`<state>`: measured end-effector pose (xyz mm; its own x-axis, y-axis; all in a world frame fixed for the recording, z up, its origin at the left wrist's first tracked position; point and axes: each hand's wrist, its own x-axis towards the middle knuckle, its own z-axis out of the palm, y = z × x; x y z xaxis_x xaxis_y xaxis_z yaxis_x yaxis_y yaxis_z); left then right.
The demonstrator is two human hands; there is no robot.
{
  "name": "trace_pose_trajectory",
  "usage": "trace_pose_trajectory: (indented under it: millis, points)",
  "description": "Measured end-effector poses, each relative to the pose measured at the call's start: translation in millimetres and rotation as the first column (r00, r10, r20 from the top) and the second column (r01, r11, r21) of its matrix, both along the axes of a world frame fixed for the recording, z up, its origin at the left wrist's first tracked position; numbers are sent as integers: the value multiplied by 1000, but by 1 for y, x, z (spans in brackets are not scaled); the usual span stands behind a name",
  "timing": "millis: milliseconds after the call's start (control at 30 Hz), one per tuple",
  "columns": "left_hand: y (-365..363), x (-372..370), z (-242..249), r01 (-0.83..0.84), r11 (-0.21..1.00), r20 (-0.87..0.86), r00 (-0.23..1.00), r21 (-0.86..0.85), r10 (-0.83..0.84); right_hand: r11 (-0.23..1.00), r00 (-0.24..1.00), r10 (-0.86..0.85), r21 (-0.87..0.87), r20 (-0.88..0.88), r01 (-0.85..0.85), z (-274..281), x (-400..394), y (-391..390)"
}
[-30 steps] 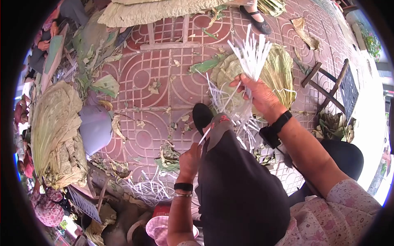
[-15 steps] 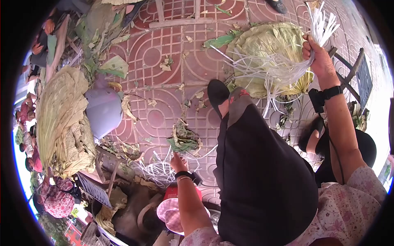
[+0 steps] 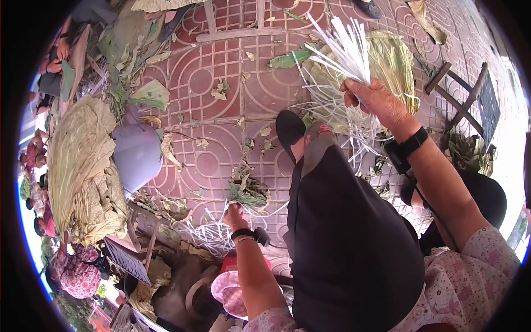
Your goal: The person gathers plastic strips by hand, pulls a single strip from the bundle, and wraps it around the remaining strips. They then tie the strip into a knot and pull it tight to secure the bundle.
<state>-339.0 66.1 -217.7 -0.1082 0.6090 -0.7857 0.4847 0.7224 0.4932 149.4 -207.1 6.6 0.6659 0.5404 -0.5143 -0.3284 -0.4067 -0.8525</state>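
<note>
My right hand (image 3: 373, 102) is closed round a bundle of white plastic strips (image 3: 349, 52). The ends fan out above the fist, and long tails hang below it over a stack of large dried leaves (image 3: 392, 63) on the paving. Lower down, my left hand (image 3: 236, 217) is closed, its fingertips pinched at a thin white strip. Beside it lies a tangled pile of white strips (image 3: 207, 235). Just above that hand is a crumpled green-brown leaf (image 3: 249, 191). The exact grip of the left fingers is partly hidden.
A large bundle of dried leaves (image 3: 80, 160) stands at the left beside a pale grey-purple container (image 3: 137, 152). A folding stool (image 3: 467, 99) is at the right. Below my left hand is a red container (image 3: 229, 263). Other people sit along the left edge.
My right hand has moved left and slightly down with the strips, now over the leaf stack. My left hand has shifted slightly left, still beside the strip pile.
</note>
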Motion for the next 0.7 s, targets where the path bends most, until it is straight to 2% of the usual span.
trace_pose_trajectory:
  millis: [33, 133, 167, 300, 400, 433, 533, 567, 667, 700]
  points:
    - [-3, -6, 7, 39, 998, 110, 993, -40, -34, 1000, 999, 28, -7, 23, -28, -3, -2, 3]
    - [-4, -6, 8, -77, 988, 78, 993, -132, 88, 998, 994, 61, 11, -91, -60, 0, -6, 7]
    - [-2, -5, 8, -57, 985, 65, 996, -165, 69, 998, 993, 57, -5, -107, -58, 1, -8, 9]
    - [7, 28, 4, -75, 993, -74, 995, -93, 68, 999, 984, 23, -32, -178, -29, -1, -15, 7]
    - [21, 8, -50, -15, 999, 8, 1000, -47, 15, 1000, 978, 29, 7, -205, -28, -5, -20, 3]
    - [11, 38, -24, -116, 992, 31, 993, -48, 118, 1000, 970, -30, -1, -242, 30, 1, -23, 6]
    - [-10, 83, 31, 37, 982, 63, 997, 184, -49, 999, 957, -26, 33, -289, 37, -4, -29, 4]
    - [-20, 102, 57, 41, 971, 133, 988, 235, -74, 999, 945, -34, 29, -325, 45, -4, -32, 5]
    - [-35, 133, 72, 262, 807, 122, 918, 529, -378, 996, 903, -69, 28, -424, 90, -5, -37, 17]
    - [-44, 152, 86, 259, 800, 246, 861, 541, -445, 992, 882, -92, 31, -462, 119, -10, -40, 20]
